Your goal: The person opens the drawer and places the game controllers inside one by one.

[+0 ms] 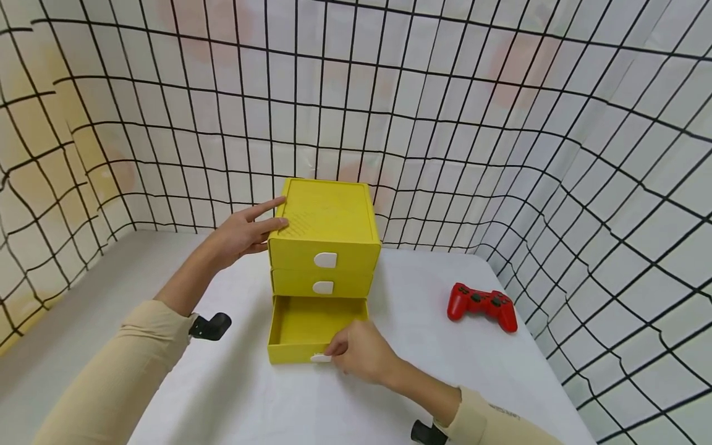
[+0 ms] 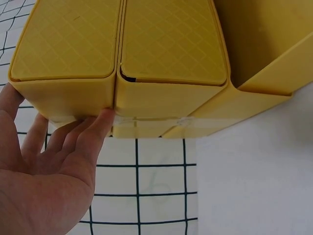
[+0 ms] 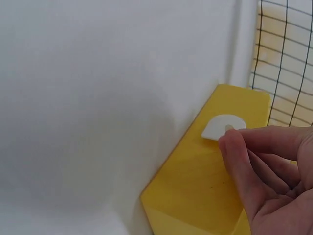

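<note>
A yellow three-drawer cabinet [image 1: 328, 213] stands upright on the white table. Its two upper drawers, each with a white tab handle, are closed. The bottom drawer [image 1: 295, 353] is pulled out, and the part of its inside that shows holds nothing. My right hand [image 1: 364, 352] pinches that drawer's white handle [image 3: 222, 126] between thumb and fingertip. At the cabinet's upper left, my left hand [image 1: 239, 235] rests with extended fingers on the top edge and against the side. The left wrist view shows those fingers [image 2: 93, 137] touching the yellow side wall.
A red game controller [image 1: 482, 306] lies on the table [image 1: 423, 383] to the right of the cabinet. Black wire grid [image 1: 389, 123] over white sheeting encloses the back and both sides. Dark wrist mounts [image 1: 210, 326] stick out from the sleeves.
</note>
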Action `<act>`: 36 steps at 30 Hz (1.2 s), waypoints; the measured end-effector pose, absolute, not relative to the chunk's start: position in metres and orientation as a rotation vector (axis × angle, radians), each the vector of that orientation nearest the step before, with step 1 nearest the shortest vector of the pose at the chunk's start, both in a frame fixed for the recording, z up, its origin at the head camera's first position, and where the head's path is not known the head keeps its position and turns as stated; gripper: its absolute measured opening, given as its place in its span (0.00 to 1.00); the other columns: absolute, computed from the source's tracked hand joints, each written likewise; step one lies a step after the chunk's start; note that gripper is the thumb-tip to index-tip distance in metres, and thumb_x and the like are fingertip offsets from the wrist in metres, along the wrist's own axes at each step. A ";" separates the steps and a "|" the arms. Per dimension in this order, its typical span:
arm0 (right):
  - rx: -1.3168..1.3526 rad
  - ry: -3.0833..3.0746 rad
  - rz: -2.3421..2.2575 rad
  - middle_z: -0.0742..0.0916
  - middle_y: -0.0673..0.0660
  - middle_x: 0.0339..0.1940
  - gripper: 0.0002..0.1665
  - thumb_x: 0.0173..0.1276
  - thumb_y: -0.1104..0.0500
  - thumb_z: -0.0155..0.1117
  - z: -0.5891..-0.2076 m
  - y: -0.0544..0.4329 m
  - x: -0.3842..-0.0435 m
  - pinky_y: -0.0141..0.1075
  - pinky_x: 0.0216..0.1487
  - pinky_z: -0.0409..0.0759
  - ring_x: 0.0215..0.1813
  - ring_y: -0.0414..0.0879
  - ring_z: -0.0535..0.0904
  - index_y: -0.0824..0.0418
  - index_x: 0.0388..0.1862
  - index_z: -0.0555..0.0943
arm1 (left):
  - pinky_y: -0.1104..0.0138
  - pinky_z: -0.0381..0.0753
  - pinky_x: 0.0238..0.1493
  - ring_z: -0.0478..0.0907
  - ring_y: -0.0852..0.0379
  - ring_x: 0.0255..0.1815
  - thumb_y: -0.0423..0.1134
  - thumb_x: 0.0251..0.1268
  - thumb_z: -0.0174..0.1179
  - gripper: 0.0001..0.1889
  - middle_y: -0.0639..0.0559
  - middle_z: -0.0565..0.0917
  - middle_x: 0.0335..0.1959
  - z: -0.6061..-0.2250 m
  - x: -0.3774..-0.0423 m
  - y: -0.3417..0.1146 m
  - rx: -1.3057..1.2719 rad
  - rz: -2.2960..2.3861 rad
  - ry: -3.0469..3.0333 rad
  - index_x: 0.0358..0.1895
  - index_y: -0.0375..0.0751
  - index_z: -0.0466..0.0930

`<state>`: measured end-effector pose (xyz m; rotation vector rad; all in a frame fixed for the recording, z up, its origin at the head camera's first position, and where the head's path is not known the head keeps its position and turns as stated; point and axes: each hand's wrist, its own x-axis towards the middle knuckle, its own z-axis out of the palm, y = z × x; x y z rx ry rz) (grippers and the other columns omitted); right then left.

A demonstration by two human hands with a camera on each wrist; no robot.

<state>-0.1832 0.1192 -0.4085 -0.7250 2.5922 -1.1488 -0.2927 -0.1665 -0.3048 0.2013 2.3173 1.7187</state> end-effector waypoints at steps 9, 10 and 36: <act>-0.738 2.546 -1.109 0.91 0.55 0.26 0.08 0.59 0.74 0.69 -0.398 0.119 -0.167 0.27 0.21 0.79 0.17 0.34 0.78 0.64 0.31 0.91 | 0.51 0.70 0.74 0.70 0.46 0.74 0.60 0.68 0.63 0.41 0.47 0.68 0.77 -0.305 -0.293 -0.168 0.213 1.731 2.315 0.81 0.71 0.52; -0.743 2.547 -1.104 0.91 0.55 0.26 0.08 0.59 0.73 0.69 -0.397 0.120 -0.167 0.27 0.21 0.79 0.17 0.34 0.78 0.64 0.31 0.91 | 0.51 0.70 0.74 0.70 0.46 0.74 0.60 0.69 0.63 0.41 0.46 0.69 0.76 -0.305 -0.293 -0.168 0.213 1.730 2.315 0.81 0.71 0.52; -0.641 2.503 -0.961 0.89 0.53 0.28 0.07 0.69 0.53 0.70 -0.345 0.149 -0.190 0.36 0.33 0.84 0.29 0.48 0.83 0.55 0.37 0.89 | 0.52 0.71 0.73 0.71 0.47 0.73 0.61 0.68 0.63 0.42 0.47 0.68 0.77 -0.304 -0.293 -0.166 0.206 1.726 2.315 0.81 0.72 0.52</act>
